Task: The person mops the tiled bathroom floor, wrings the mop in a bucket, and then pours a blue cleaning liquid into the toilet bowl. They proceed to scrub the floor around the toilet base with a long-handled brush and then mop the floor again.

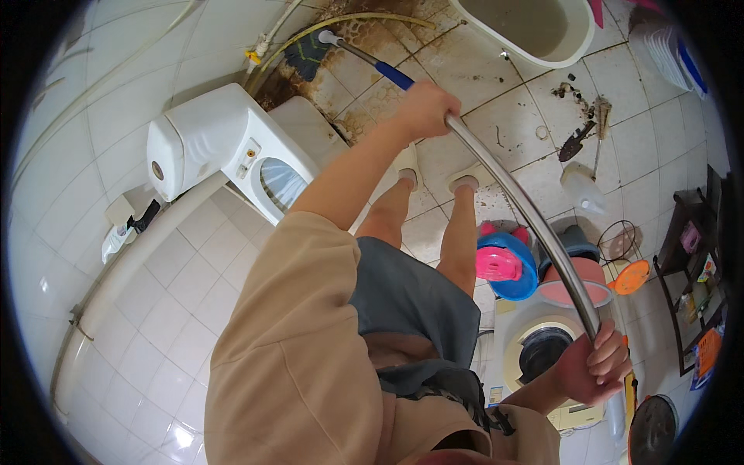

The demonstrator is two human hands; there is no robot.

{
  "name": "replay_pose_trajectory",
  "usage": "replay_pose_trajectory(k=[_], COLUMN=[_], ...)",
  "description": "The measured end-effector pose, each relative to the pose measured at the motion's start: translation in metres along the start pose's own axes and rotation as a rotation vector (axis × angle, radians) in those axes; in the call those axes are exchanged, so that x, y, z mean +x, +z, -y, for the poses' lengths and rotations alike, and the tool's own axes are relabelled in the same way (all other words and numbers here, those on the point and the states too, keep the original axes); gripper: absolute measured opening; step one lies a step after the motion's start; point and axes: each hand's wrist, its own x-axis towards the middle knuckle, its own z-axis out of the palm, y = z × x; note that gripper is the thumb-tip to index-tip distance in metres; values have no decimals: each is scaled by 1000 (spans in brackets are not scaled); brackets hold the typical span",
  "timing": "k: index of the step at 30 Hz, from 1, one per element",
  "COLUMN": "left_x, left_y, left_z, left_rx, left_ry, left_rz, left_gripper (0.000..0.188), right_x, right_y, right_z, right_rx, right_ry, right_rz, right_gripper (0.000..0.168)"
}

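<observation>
A long mop handle of shiny metal [523, 197] crosses the view from upper left to lower right, looking curved. My left hand [430, 109] grips it at the lower edge of its blue sleeve [394, 75]. My right hand [598, 360] closes around the handle's end at the lower right. At the far end, a dark grey mop head [308, 55] with greenish stripes rests on the stained tile floor [453, 75], close to the wall and a yellow hose [349, 18].
A white toilet [215, 136] stands at the left. Dark debris [575, 142] and a white plastic jug [583, 189] lie on the floor at right. A large white tub [546, 58] is at the top. Colourful basins [526, 273] sit near a washing machine [511, 314]; a dark shelf [677, 261] stands far right.
</observation>
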Motion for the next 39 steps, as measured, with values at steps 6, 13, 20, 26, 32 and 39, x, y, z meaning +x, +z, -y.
replay_pose_trajectory(k=[6, 13, 20, 26, 32, 39], left_x=[3, 23, -19, -73, -110, -121], left_y=[8, 11, -59, -125, -177, -190], left_z=[-69, -189, -283, -298, -265, -133], left_rx=[-53, -165, -241, -255, -184, -93], left_ry=[79, 286, 385, 363, 274, 32], left_rz=[135, 51, -13, -37, -52, -289], left_gripper=[16, 12, 10, 10, 14, 8], right_x=[-34, -73, -97, -125, -117, -68], right_y=[-3, 28, 79, 112, 137, 138], right_z=[81, 190, 277, 316, 305, 208], right_rx=[-141, -263, -36, 22, 131, 20], right_ry=[-61, -354, -508, -593, -532, -299], right_rz=[-77, -102, 298, 276, 378, 231], right_gripper=[44, 42, 38, 29, 33, 39])
